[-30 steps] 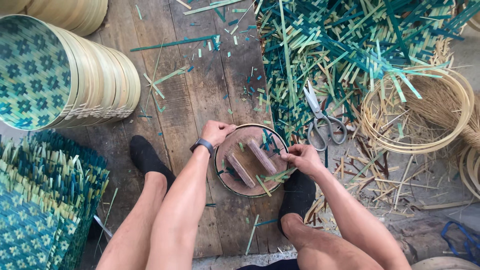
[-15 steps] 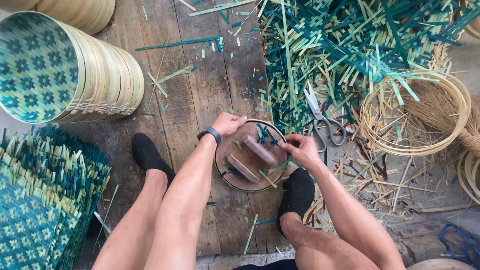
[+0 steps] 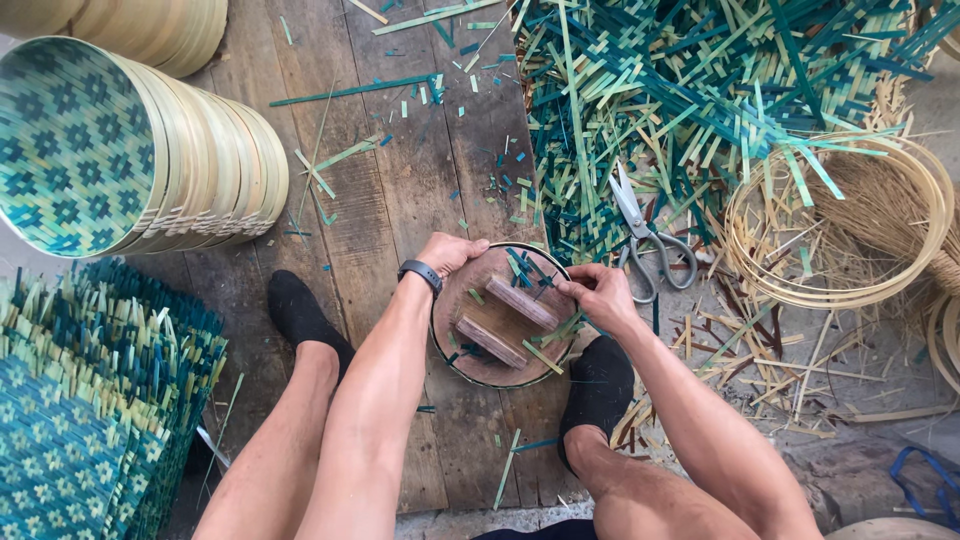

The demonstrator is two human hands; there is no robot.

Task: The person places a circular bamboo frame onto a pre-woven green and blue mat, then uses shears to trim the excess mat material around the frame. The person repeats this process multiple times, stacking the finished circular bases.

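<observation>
A stack of woven baskets (image 3: 140, 150) lies on its side at far left, above a pile of woven mats (image 3: 90, 400); on the planks between the socked feet sits a round wooden mould (image 3: 500, 315); the left hand (image 3: 450, 252) curls over its upper-left rim; the right hand (image 3: 600, 295) pinches strips at its right rim; scissors (image 3: 650, 240) lie just beyond, then a hoop (image 3: 840, 215).
</observation>
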